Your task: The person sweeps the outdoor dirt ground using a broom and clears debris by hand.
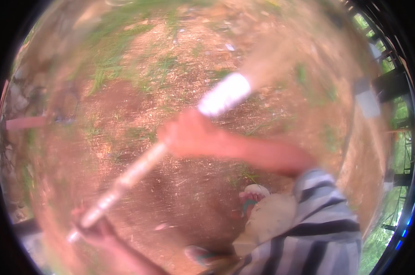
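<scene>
A long pole-like handle (142, 165) crosses the view diagonally, and both my hands are closed around it. My right hand (190, 134) grips it near the middle, just below a bright white sleeve (226, 94). Past that sleeve spreads a blurred tan brush (272, 62), so the tool looks like a broom. At the lower left, my left hand (94, 228) holds the pole close to its pale end (72, 236). Motion blur hides the fingers' detail and the brush tips. Whether the brush touches the ground, I cannot tell.
Reddish bare soil (180, 206) with small litter lies below, and grass (102, 74) grows at the upper left. My sandalled feet show, one foot (255, 196) ahead of beige legwear (271, 220). Stones (16, 98) line the left rim; a grey-white block (367, 103) stands right.
</scene>
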The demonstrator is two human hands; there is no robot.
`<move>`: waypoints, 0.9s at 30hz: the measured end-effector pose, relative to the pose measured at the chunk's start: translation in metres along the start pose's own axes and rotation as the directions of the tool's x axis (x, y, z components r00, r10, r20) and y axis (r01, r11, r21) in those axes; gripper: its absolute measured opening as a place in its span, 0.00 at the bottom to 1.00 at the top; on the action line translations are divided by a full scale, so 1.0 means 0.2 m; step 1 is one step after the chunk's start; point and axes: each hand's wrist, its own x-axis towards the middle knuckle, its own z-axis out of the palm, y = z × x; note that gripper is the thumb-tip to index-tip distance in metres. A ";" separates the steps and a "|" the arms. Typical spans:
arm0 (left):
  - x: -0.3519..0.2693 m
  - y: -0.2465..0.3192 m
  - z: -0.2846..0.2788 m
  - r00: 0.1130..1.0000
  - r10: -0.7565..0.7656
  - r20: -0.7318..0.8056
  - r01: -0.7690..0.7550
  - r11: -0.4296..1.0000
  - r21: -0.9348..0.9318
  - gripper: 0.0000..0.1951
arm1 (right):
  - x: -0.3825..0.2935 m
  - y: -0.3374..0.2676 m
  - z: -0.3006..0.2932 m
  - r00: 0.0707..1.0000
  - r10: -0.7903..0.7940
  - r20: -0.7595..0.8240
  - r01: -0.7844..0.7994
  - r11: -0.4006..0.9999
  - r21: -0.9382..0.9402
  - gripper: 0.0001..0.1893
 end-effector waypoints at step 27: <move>0.14 0.63 0.18 0.960 -0.121 0.252 0.134 0.990 -0.035 0.11 | 0.17 -0.40 0.16 0.976 -0.046 -0.211 0.145 0.864 0.482 0.05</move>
